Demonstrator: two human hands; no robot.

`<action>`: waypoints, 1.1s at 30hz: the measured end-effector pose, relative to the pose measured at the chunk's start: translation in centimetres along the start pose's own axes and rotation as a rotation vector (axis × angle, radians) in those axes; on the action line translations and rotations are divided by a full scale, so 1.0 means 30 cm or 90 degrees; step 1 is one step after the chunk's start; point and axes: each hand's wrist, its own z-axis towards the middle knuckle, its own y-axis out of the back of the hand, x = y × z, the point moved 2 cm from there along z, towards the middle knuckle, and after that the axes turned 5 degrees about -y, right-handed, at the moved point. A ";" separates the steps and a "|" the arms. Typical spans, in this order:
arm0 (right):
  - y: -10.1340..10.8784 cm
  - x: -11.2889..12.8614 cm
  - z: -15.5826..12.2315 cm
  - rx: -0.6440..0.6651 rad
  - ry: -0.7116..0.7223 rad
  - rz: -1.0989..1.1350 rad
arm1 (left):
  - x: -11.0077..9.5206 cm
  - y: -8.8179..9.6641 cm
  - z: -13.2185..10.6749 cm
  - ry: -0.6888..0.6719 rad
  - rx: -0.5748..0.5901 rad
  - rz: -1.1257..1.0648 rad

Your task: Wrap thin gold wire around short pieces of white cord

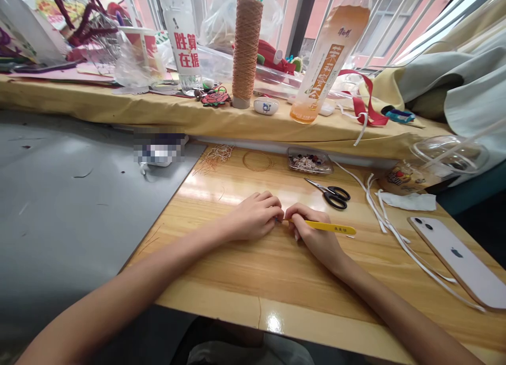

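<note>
Right hand (314, 230) is clamping a slim, flat yellow tool (331, 227), thumb and fingers together around its forward part; the tool is serving as landmark below. Its long axis is running roughly sideways across the wood-grain tabletop (221, 280), back end extending right beyond the grip, working tip pointing left. Left hand (255, 217) is lying directly off that tip, fingertips curling down just beside it over a tiny bluish piece (277, 219). The piece is sitting at the tip, leftward of the right hand, with the left fingers nearer; it is mostly hiding, so I cannot tell whether the left fingers are gripping it or only touching it. Black-handled steel scissors (327, 190) are lying just beyond the tool, and a white-backed phone (454, 254) is lying to its right.
</note>
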 end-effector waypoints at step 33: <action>0.004 0.004 0.013 0.026 -0.023 0.081 | 0.005 0.002 0.002 0.005 -0.070 0.068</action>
